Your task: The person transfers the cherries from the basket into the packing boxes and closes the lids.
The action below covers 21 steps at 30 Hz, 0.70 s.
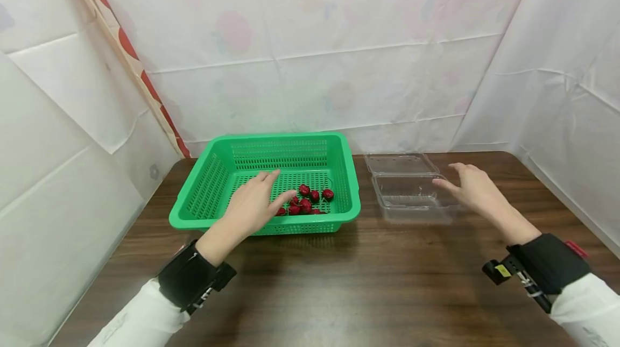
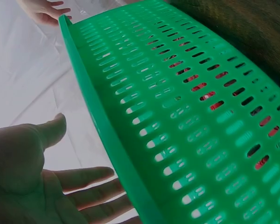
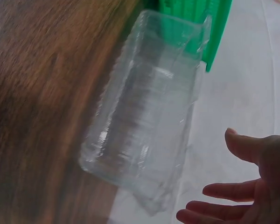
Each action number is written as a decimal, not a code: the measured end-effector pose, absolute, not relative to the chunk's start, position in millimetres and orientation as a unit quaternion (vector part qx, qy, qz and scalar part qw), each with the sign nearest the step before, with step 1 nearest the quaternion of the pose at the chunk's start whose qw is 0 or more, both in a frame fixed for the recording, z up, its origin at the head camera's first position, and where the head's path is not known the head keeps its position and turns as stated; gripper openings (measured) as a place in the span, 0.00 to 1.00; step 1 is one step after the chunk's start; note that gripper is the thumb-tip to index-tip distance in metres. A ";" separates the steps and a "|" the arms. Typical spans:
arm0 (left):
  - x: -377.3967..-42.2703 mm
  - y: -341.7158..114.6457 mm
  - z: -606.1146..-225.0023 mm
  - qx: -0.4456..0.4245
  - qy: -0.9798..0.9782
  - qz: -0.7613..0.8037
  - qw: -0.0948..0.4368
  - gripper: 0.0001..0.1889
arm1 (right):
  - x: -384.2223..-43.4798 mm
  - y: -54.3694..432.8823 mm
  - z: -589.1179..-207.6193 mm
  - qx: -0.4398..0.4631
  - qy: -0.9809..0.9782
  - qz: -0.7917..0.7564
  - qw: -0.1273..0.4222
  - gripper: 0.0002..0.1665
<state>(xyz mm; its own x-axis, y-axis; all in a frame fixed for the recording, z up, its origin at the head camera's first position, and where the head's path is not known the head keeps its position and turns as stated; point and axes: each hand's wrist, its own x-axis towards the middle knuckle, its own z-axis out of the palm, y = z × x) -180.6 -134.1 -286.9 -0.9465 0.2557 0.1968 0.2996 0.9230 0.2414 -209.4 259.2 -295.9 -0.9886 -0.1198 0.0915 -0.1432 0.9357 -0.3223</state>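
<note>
A green plastic basket with slotted walls stands on the left part of the table. Several dark red cherries lie inside it, toward its near right side; a few are hidden behind my thumb and the near rim. My left hand hovers above the basket's near edge, its fingers extended and holding nothing. To the right sits a clear plastic clamshell box with its lid folded back. Over the box's right side is my right hand, fingers apart, with nothing in them. In the right wrist view the clear box appears apart from that hand.
The brown wooden table stretches in front of both containers. White sheeting rises behind the table and along both sides. A strip with red spots runs down the left corner.
</note>
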 end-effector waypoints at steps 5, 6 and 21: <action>-184.8 -129.5 -288.5 -0.137 -0.979 -0.136 0.073 0.33 | -215.0 267.1 -304.1 0.042 -0.984 0.170 0.034 0.42; -186.0 -128.5 -289.1 -0.136 -0.979 -0.136 0.071 0.33 | -215.7 268.7 -305.7 0.037 -0.984 0.171 0.033 0.42; -204.7 -119.4 -296.1 -0.122 -0.983 -0.140 -0.007 0.26 | -223.8 280.5 -324.0 -0.022 -0.978 0.208 -0.008 0.44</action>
